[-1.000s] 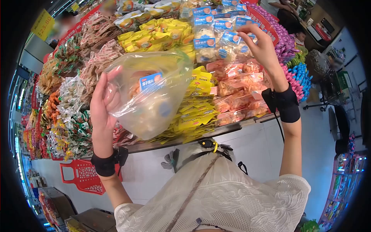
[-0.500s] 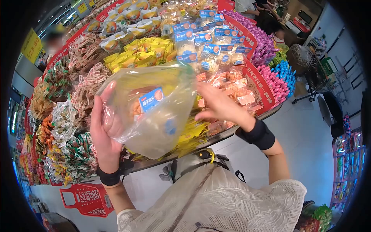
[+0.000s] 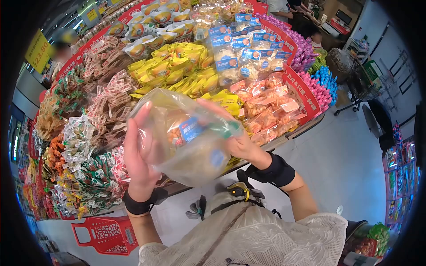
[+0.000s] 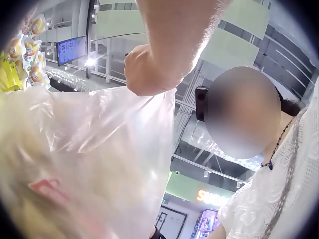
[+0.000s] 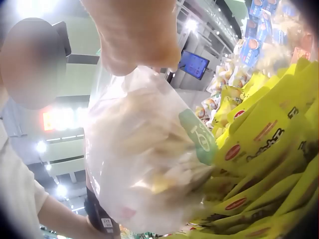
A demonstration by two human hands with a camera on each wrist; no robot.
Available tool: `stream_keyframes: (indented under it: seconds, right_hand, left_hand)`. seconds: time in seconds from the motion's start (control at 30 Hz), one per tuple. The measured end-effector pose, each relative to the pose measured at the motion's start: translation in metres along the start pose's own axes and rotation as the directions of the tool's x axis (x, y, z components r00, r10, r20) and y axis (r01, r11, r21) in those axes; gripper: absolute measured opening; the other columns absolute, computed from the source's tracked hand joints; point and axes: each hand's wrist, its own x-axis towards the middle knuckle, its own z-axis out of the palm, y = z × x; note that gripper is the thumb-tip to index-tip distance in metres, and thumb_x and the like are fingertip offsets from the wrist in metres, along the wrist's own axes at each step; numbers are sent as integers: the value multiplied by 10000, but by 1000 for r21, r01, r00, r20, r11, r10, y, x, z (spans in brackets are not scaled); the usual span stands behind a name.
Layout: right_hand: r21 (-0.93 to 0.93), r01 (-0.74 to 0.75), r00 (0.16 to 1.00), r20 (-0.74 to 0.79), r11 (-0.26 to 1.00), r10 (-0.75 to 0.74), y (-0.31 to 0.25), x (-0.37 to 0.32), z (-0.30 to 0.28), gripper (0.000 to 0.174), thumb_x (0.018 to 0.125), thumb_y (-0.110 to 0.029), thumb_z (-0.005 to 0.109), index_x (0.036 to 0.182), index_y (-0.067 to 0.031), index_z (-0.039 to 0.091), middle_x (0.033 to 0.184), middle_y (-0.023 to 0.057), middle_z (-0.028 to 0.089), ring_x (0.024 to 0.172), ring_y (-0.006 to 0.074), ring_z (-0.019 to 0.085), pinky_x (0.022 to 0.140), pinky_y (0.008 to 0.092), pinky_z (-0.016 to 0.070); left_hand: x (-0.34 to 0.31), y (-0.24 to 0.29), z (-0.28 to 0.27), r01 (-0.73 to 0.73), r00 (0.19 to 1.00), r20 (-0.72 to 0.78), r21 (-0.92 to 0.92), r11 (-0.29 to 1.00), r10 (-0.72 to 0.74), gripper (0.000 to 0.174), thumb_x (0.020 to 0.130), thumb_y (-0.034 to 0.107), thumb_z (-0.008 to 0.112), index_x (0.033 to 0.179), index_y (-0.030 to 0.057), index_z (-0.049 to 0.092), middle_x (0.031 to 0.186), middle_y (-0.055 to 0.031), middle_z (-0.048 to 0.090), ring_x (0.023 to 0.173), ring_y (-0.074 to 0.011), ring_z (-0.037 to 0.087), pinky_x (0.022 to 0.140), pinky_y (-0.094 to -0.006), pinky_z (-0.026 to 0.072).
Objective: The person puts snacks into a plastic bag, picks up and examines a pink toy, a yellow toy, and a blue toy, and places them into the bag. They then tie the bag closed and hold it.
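A clear plastic bag (image 3: 186, 164) hangs between both hands in the head view, with snack packets inside. One packet (image 3: 191, 129) shows a blue label through the film, beside orange pieces. My left hand (image 3: 143, 155) grips the bag's left edge, and in the left wrist view its curled fingers (image 4: 142, 69) meet the bag's top. On the bag's right side, my right hand (image 3: 242, 144) holds the rim near a green print (image 5: 198, 137). Part of that hand lies behind the film.
Yellow snack packets (image 3: 177, 62) fill the sloped display beyond the bag. Blue-labelled packets (image 3: 228, 64) and orange snack packs (image 3: 270, 104) lie to the right, bordered by a red sign strip (image 3: 304, 95). A red shopping basket (image 3: 108, 235) stands on the floor at lower left.
My right hand has come down and left from over the blue-labelled packets to the bag's right rim and taken hold. The bag and left hand have shifted slightly right.
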Motion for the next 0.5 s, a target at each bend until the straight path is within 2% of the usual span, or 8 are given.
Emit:
stream_keyframes:
  seconds: [0.07, 0.17, 0.23, 0.27, 0.33, 0.37, 0.43, 0.5]
  right_hand:
    - [-54, 48, 998, 40, 997, -46, -7, 1, 0, 354, 868, -258, 347, 1116, -21, 438, 1215, 141, 418, 1130, 311, 389, 986, 425, 179]
    - [247, 230, 973, -92, 941, -213, -22, 0, 13, 284, 865, -185, 367, 1074, -22, 468, 1155, 147, 472, 1107, 289, 421, 962, 421, 236]
    - [337, 61, 971, -237, 939, 22, -32, -13, 21, 257, 864, -136, 370, 1067, -15, 470, 1134, 152, 485, 1089, 274, 438, 939, 402, 280]
    - [391, -19, 944, -295, 920, 145, -36, -20, 24, 245, 863, -111, 371, 1064, -11, 470, 1123, 155, 491, 1080, 266, 447, 928, 392, 301]
    - [438, -127, 917, -291, 890, 274, -57, -26, 19, 235, 859, -76, 370, 1059, -1, 470, 1095, 153, 506, 1067, 254, 455, 909, 372, 327]
    - [461, -178, 897, -287, 869, 336, -65, -29, 17, 231, 857, -59, 370, 1056, 4, 469, 1081, 152, 514, 1060, 248, 459, 900, 362, 340]
    - [337, -56, 922, -344, 940, 178, -71, -42, 17, 230, 863, -65, 359, 1049, 14, 467, 1070, 154, 516, 1044, 237, 467, 898, 352, 340]
    - [304, 0, 928, -356, 953, 113, -77, -53, 14, 231, 865, -68, 350, 1046, 21, 464, 1064, 156, 516, 1034, 231, 472, 894, 344, 341]
  left_hand:
    - [-5, 5, 2, -18, 999, -41, -31, 999, 16, 377, 918, 271, 278, 1195, 35, 377, 464, 78, 263, 352, 1, 190, 315, -154, 145]
    - [-7, 8, -20, -74, 980, 180, -77, 994, 87, 362, 915, 258, 297, 1161, 13, 402, 470, 64, 292, 358, -2, 212, 313, -152, 160]
    - [-6, 7, -33, -116, 939, 320, -53, 992, 127, 348, 911, 245, 317, 1129, -4, 425, 469, 55, 299, 355, -5, 222, 311, -151, 173]
    - [-10, 7, -35, -153, 949, 283, 34, 988, 137, 332, 905, 229, 340, 1112, -10, 439, 465, 53, 307, 356, -7, 242, 314, -145, 184]
    - [-19, 5, -39, -207, 964, 209, 213, 955, 162, 300, 891, 198, 386, 1077, -24, 466, 459, 48, 321, 358, -10, 281, 320, -134, 206]
    - [-23, 5, -47, -236, 956, 235, 272, 933, 174, 278, 872, 173, 423, 1051, -28, 490, 519, 28, 393, 411, -27, 343, 387, -146, 262]
    - [-33, 6, -62, -298, 937, 293, 385, 874, 191, 235, 832, 123, 498, 998, -38, 539, 638, -12, 536, 518, -61, 466, 521, -171, 374]
    - [-48, 5, -63, -335, 923, 336, 469, 817, 186, 191, 802, 52, 511, 960, -45, 558, 681, -33, 559, 539, -57, 483, 521, -171, 376]
